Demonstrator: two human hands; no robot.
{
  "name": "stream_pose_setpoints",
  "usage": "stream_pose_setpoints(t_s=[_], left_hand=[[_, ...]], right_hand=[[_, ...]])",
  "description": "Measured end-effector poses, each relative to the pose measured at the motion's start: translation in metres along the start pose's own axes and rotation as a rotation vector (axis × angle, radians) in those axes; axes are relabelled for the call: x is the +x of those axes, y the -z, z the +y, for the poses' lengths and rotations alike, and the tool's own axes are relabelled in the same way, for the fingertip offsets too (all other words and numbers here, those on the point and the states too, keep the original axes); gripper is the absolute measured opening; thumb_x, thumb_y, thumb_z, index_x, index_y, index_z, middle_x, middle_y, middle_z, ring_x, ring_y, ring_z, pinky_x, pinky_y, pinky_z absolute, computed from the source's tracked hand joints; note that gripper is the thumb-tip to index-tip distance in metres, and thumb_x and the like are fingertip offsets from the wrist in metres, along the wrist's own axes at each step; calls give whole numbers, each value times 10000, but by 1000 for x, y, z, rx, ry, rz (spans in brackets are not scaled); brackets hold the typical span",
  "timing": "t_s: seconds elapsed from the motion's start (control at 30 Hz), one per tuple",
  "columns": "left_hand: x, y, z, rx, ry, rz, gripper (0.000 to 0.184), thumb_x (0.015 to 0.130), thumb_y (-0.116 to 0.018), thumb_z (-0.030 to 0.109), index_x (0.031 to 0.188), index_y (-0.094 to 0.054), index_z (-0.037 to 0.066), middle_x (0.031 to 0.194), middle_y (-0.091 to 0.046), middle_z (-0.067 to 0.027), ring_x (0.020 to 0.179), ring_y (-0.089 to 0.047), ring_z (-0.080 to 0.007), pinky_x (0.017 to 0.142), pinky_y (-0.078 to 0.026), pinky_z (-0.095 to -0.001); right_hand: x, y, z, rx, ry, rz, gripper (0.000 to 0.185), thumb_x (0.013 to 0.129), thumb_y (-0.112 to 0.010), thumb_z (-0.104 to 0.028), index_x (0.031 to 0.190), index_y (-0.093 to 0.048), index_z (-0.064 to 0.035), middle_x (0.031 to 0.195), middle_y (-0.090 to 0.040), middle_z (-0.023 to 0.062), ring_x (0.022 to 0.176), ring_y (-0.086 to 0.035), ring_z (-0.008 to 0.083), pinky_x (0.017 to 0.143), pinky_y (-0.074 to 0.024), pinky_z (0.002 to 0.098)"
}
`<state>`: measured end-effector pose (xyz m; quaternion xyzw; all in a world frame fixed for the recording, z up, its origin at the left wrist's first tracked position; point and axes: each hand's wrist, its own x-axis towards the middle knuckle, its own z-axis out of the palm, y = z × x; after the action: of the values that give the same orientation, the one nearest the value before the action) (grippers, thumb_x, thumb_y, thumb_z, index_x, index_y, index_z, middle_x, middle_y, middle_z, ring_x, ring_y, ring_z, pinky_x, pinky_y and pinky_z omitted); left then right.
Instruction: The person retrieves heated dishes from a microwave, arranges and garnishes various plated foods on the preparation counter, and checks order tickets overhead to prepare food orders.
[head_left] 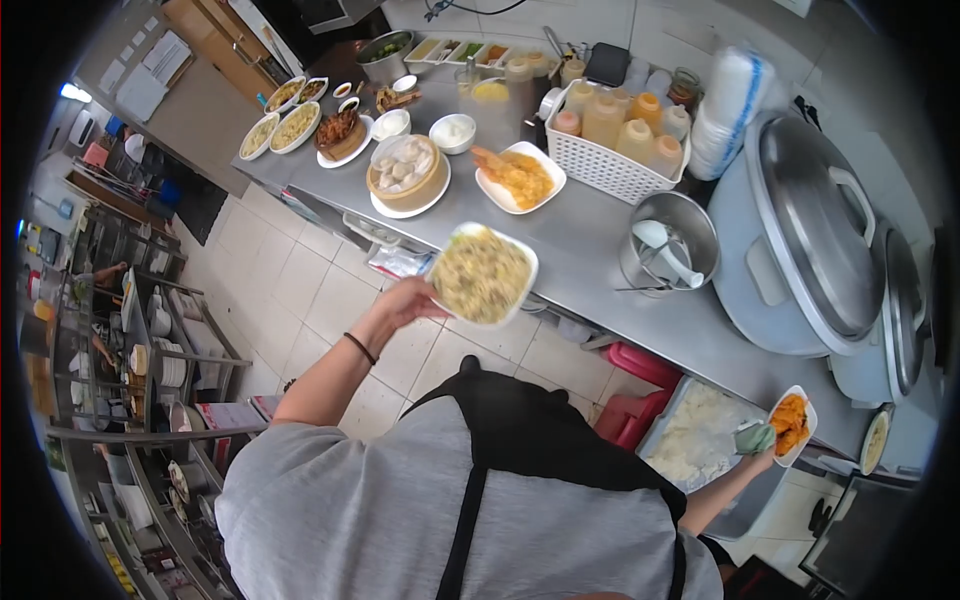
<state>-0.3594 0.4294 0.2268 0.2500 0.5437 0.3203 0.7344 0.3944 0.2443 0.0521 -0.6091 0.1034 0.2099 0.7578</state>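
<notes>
No readable writing
Paper sheets (166, 58) on the wall at upper left are too small to read; the blue marking on the plastic-wrapped stack (722, 120) beside the bottle basket (615, 160) is too blurred.

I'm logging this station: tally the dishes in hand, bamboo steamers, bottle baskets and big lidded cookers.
Yellow-food dish in left hand, orange-food dish in right hand: 2
Bamboo steamer: 1
Bottle basket: 1
Larger cooker and smaller cooker: 2
Total: 6

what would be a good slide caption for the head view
Left hand holding a white dish of rice, right hand a second dish of orange food, beside a crowded kitchen counter.
</notes>
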Motion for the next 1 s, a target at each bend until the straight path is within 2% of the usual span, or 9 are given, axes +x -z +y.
stream_pose_setpoints(t_s=[0.2,0.43,0.5,0.57,0.6,0.67,0.73,0.83,1.0], left_hand=[[20,30,36,-23,-100,-36,417,739,-414,-46,1142,-358,-139,1086,-514,-232,917,-580,-341,782,-520,-383],[151,-17,-8,32,175,-465,395,742,-408,-36,1127,-379,-122,1085,-511,-214,913,-581,-327,753,-527,-407],[220,-21,-46,541,-489,-802,357,780,-434,-8,1117,-384,-117,1086,-496,-231,955,-558,-324,799,-507,-408],[230,-32,-44,155,-179,-813,346,804,-449,23,1121,-389,-104,1085,-495,-230,976,-546,-320,825,-491,-403],[231,-31,-41,-231,104,-723,337,829,-464,54,1125,-393,-91,1083,-493,-230,996,-534,-316,852,-476,-398],[196,-16,-15,-123,180,-661,365,859,-478,120,1163,-387,-62,1069,-503,-217,1009,-525,-306,877,-453,-381],[146,3,9,157,39,-650,394,862,-488,147,1196,-384,-33,1093,-508,-184,997,-536,-282,860,-463,-362],[52,23,59,6,88,-821,412,858,-499,158,1213,-386,-18,1102,-521,-145,987,-547,-239,857,-465,-344],[17,65,76,128,-115,-566,361,832,-502,103,1159,-445,-41,1093,-539,-120,996,-550,-204,860,-469,-361]], right_hand=[[-175,1,23,-191,21,-243,215,811,-521,-161,893,-581,29,767,-604,82,670,-603,200,598,-502,330],[-365,-58,49,-301,-41,-407,178,817,-472,-132,880,-540,21,762,-573,93,621,-567,173,561,-469,291],[-412,-77,58,-354,-15,-457,171,815,-475,-124,881,-542,18,745,-567,73,595,-548,146,543,-454,275],[-465,-104,57,-409,-47,-543,173,815,-480,-119,886,-549,23,733,-570,56,597,-544,124,541,-444,255],[-485,-119,57,-436,-80,-618,177,816,-482,-117,892,-553,26,733,-575,50,609,-549,116,548,-441,244],[-506,-143,70,-436,-126,-705,191,822,-471,-103,922,-559,35,747,-588,50,631,-558,110,563,-436,227],[-524,-166,81,-469,-131,-794,204,826,-461,-90,950,-557,41,781,-598,59,643,-564,106,578,-438,221],[-540,-201,109,-452,-145,-891,207,823,-458,-75,963,-551,45,800,-600,54,650,-562,100,579,-439,222],[-568,-254,162,-480,-211,-1118,208,820,-462,-78,969,-550,37,793,-595,42,661,-545,81,580,-426,216]])
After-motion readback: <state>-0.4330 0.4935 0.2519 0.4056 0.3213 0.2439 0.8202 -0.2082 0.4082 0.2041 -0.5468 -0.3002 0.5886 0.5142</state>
